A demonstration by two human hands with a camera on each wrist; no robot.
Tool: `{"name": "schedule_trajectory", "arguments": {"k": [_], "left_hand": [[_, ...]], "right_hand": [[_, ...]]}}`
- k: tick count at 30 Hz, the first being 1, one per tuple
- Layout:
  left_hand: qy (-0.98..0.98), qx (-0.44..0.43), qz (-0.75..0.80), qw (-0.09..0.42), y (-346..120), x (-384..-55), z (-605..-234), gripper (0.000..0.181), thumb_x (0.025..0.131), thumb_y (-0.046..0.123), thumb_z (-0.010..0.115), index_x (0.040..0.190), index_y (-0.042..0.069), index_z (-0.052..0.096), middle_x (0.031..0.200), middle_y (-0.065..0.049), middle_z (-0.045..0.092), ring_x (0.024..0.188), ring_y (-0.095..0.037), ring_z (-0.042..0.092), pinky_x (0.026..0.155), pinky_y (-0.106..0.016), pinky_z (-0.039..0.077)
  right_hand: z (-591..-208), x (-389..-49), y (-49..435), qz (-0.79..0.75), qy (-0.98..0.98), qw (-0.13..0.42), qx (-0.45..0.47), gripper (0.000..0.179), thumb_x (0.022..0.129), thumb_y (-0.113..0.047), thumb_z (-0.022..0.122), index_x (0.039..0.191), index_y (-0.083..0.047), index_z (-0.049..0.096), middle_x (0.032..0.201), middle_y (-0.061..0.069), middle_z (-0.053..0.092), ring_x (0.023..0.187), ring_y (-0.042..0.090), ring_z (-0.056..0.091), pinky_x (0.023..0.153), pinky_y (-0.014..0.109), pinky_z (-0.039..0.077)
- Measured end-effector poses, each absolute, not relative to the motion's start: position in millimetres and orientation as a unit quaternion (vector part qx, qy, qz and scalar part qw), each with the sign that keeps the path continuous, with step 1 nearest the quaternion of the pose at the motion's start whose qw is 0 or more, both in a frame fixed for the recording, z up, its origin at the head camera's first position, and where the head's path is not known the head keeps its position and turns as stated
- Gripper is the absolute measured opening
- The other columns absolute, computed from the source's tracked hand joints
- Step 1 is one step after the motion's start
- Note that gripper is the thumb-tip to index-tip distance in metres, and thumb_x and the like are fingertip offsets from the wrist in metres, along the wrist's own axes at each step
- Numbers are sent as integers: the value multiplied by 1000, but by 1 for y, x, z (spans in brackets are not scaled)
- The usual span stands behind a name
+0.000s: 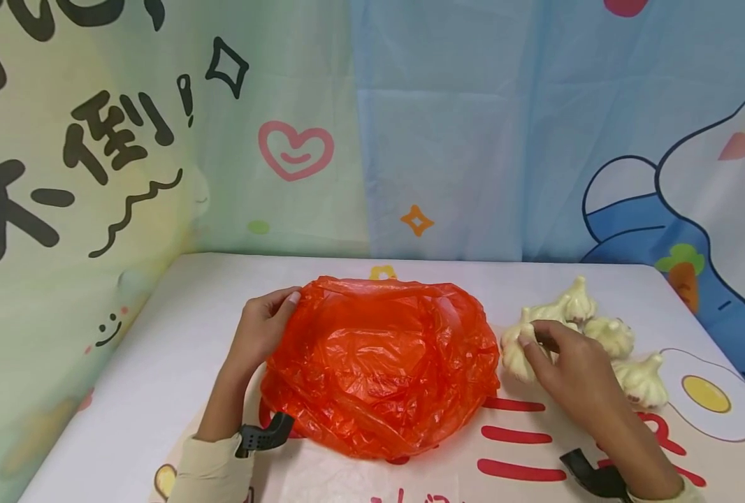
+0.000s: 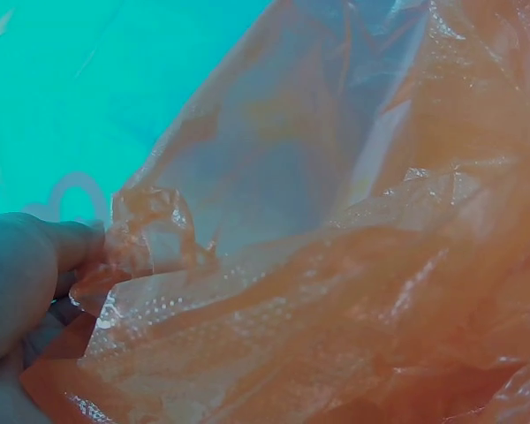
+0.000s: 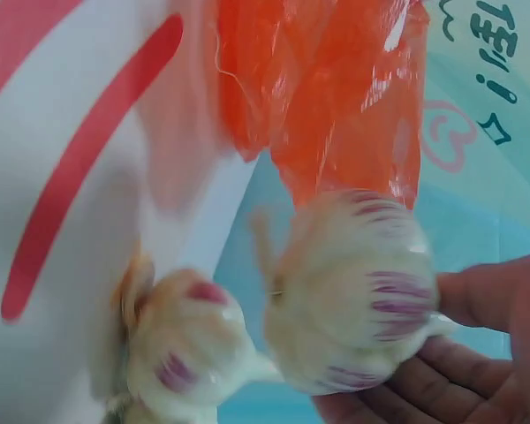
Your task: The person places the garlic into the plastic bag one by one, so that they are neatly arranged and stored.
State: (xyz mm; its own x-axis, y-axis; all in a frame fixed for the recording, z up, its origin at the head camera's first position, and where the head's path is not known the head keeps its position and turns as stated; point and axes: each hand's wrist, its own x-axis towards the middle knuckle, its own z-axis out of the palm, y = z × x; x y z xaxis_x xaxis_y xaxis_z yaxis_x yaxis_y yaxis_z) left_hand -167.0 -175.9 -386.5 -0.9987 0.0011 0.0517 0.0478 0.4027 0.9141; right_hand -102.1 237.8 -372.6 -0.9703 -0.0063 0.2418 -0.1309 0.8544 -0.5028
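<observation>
A thin red plastic bag (image 1: pixel 379 370) lies on the table with its mouth spread open. My left hand (image 1: pixel 261 327) pinches the left edge of that bag's rim between thumb and fingers, and the left wrist view shows the crumpled film in the grip. To the bag's right, my right hand (image 1: pixel 576 377) holds a garlic bulb (image 3: pixel 349 291) by its stem end. Purple streaks and a root tuft show on this bulb. Beside it in the right wrist view is another garlic bulb (image 3: pixel 190 340). Several bulbs are grouped around the right hand, partly hidden behind it.
Behind the hand stands an upright garlic bulb (image 1: pixel 579 302), with another bulb (image 1: pixel 610 338) in front of it and one more (image 1: pixel 643 381) farther right. The white table (image 1: pixel 221 286) carries a printed mat. A patterned curtain (image 1: pixel 448 140) closes off the back.
</observation>
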Motion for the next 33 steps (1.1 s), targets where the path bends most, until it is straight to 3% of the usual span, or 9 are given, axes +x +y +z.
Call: {"name": "schedule_trajectory", "arguments": {"k": [5,8,12,16,28,33], "left_hand": [[-838,-9,-545,21,-176,-166,-385,40,101,34,52,130,9,62,118,-9,66,98,-25,66,80,-37,57],[-840,-6,-542,24,-176,-166,-385,38,101,32,53,130,9,63,119,-9,65,100,-25,66,81,-36,56],[-839,-11,-543,29,-176,-167,-385,36,101,29,53,130,9,63,121,-10,65,102,-26,66,82,-37,56],[-838,-18,-545,32,-177,-168,-387,36,101,29,54,127,8,64,118,-10,66,100,-26,66,81,-36,56],[-839,-27,-543,34,-174,-169,-386,35,99,27,58,126,5,65,115,-13,67,97,-27,67,81,-37,56],[-841,-28,-539,45,-176,-170,-388,33,98,28,60,120,5,68,109,-12,68,91,-26,67,78,-37,57]], "right_hand": [[-372,-102,233,339,-927,153,53,33,95,-22,64,119,1,61,110,17,66,98,36,65,83,51,52],[-371,-103,230,369,-908,183,72,27,94,-19,66,115,-1,62,109,10,67,99,27,65,86,29,52],[-368,-106,224,418,-878,213,99,22,92,-10,67,113,-3,64,105,6,68,101,7,62,84,8,43],[-365,-109,214,468,-846,221,127,21,90,-1,67,111,-2,65,104,7,68,100,-1,60,85,11,45],[-368,-123,176,486,-842,139,186,23,92,-8,67,114,-2,62,106,4,66,101,19,64,82,20,52],[-367,-132,152,507,-820,115,241,20,91,-6,67,111,-3,63,102,4,66,98,19,65,86,29,54]]}}
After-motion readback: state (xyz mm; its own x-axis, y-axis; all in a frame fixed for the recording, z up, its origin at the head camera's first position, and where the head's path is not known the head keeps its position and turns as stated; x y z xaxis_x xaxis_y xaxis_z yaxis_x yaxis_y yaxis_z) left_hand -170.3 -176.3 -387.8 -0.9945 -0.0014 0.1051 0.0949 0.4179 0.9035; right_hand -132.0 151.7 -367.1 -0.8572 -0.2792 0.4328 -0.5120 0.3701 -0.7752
